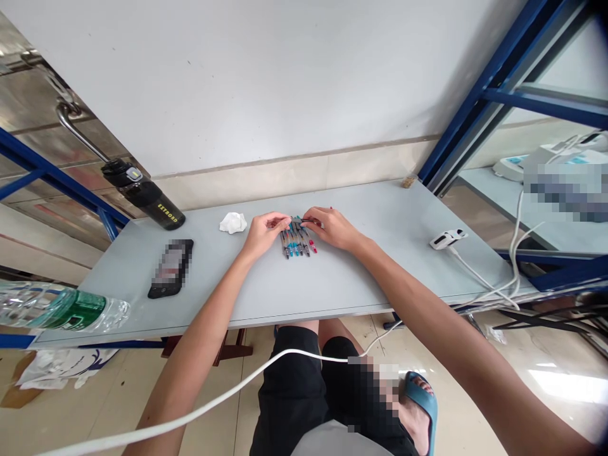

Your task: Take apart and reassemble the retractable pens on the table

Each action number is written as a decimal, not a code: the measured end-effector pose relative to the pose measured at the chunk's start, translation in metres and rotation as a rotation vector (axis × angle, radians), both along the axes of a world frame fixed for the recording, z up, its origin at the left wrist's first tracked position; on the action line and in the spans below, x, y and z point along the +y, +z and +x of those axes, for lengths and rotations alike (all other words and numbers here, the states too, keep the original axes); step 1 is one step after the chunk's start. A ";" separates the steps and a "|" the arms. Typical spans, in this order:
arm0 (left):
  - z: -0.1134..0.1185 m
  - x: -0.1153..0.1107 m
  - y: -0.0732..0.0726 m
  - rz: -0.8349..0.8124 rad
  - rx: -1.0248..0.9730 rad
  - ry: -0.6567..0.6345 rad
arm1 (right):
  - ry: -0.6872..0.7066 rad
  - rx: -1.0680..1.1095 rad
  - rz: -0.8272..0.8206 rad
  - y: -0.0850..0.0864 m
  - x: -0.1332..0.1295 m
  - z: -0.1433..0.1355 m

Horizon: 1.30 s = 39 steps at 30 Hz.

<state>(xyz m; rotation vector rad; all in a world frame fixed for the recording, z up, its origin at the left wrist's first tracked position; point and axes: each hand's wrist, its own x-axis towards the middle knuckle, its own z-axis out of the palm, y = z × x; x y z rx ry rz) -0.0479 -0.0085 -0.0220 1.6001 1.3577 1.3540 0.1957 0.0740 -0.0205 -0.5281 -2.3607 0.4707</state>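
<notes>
Several pens (297,246) lie side by side in a row on the grey table (266,285), with blue, dark and red parts showing. Above their far ends, a thin dark pen (308,220) runs crosswise between my fingertips. My left hand (266,233) pinches at its left end, fingers closed. The right end is gripped by my right hand (333,227), its fingers also closed. My fingers cover part of the row, and the exact contact at the left fingertips is too small to see clearly.
A crumpled white tissue (232,222) lies left of my left hand. Farther left are a black phone (171,269), a dark sports bottle (147,197) and a clear water bottle (66,307). A white device (448,239) with a cable sits at right. Another white cable (228,392) crosses over my lap.
</notes>
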 end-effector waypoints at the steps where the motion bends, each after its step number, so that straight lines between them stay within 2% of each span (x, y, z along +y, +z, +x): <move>1: 0.000 0.000 0.000 0.020 0.027 0.008 | 0.003 -0.002 0.004 0.000 0.000 0.000; 4: 0.000 -0.001 0.001 0.079 0.102 0.048 | 0.008 0.003 0.005 0.000 0.000 0.000; 10: 0.000 -0.001 0.001 0.021 0.020 0.013 | 0.005 0.005 0.010 0.001 0.000 0.000; 19: -0.002 -0.003 0.003 0.203 0.207 0.083 | 0.018 0.004 -0.055 0.004 -0.003 0.000; 28: -0.001 -0.007 0.011 0.335 0.206 0.063 | 0.003 0.025 -0.366 0.023 -0.015 0.002; 34: -0.001 -0.008 0.013 0.357 0.206 0.021 | 0.089 0.022 -0.584 0.028 -0.013 0.008; 37: 0.001 -0.009 0.014 0.347 0.202 0.020 | 0.141 0.043 -0.750 0.031 -0.012 0.011; 39: 0.002 -0.010 0.016 0.323 0.200 0.042 | 0.142 0.142 -0.891 0.033 -0.010 0.012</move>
